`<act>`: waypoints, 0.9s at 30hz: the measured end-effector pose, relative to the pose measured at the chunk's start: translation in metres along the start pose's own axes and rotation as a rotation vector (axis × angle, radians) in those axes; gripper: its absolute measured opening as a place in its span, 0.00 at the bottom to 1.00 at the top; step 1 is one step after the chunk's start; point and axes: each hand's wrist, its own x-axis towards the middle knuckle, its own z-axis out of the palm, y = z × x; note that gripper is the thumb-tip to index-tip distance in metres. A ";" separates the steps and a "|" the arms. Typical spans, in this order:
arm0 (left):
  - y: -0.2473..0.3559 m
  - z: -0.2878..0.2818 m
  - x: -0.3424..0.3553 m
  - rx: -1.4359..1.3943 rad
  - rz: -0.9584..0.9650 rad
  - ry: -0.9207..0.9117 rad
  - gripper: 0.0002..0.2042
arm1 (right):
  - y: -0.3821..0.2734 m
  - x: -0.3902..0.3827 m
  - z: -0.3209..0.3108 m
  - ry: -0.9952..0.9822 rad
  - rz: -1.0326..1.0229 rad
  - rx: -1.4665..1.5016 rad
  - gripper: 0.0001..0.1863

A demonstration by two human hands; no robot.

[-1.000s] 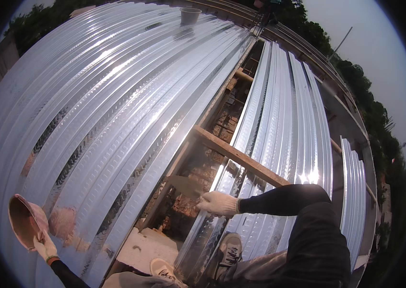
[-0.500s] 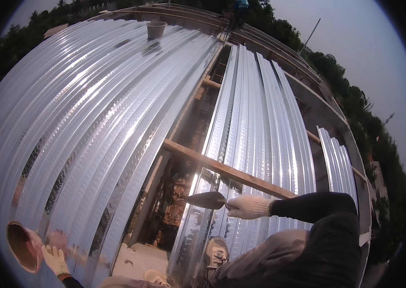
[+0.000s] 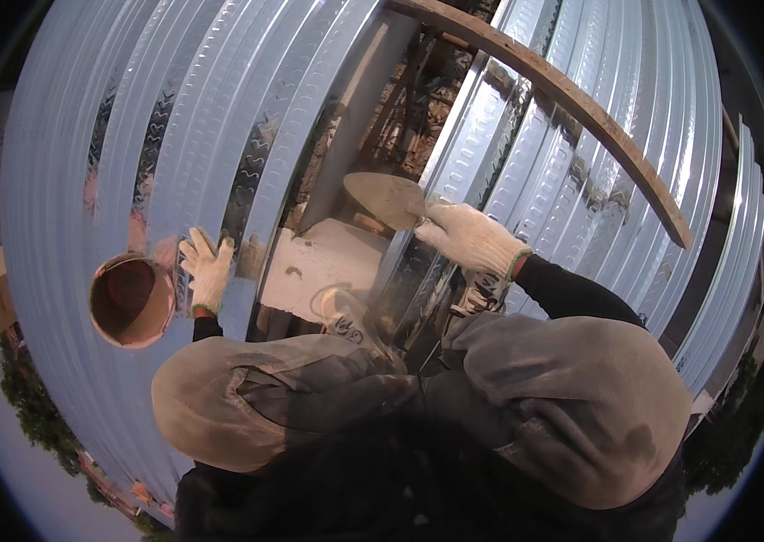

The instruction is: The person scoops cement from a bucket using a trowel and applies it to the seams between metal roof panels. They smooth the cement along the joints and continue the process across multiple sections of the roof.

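Observation:
My left hand (image 3: 207, 271), in a cream knit glove, lies with fingers spread on the ribbed silver metal decking (image 3: 310, 117). Just left of it a round bucket (image 3: 118, 327) with a stained reddish rim shows its open mouth; the hand appears apart from it. In my gloved right hand (image 3: 479, 237) is a pointing trowel, its handle hidden by the fingers. The trowel's dusty leaf-shaped blade (image 3: 385, 199) points left, over the gap between two decking runs. Below the blade is a pale flat block (image 3: 323, 271), beside my shoe (image 3: 346, 316).
A curved-looking wooden beam (image 3: 581, 104) crosses the right-hand decking (image 3: 545, 172). Between the runs an open gap (image 3: 414, 117) drops to rough brown rubble. My bent knees (image 3: 572, 397) fill the lower middle. Another narrow decking strip (image 3: 730, 253) lies at the far right.
My view has tipped down, so bucket, hands and block sit higher in it. My left hand now rests on the decking, farther from the bucket's rim. The trowel stays in my right hand.

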 end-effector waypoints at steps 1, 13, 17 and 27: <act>-0.005 0.003 0.006 0.001 0.018 -0.012 0.54 | 0.006 0.008 0.012 -0.009 -0.023 0.027 0.26; 0.002 0.001 0.032 -0.030 0.126 -0.147 0.62 | -0.006 0.100 0.008 0.128 0.044 0.502 0.28; 0.004 -0.018 0.010 -0.020 0.064 -0.177 0.64 | -0.018 0.092 0.001 -0.106 0.174 0.520 0.31; 0.004 -0.004 0.038 0.030 0.153 -0.196 0.64 | -0.009 0.079 0.100 -0.114 -0.369 0.090 0.21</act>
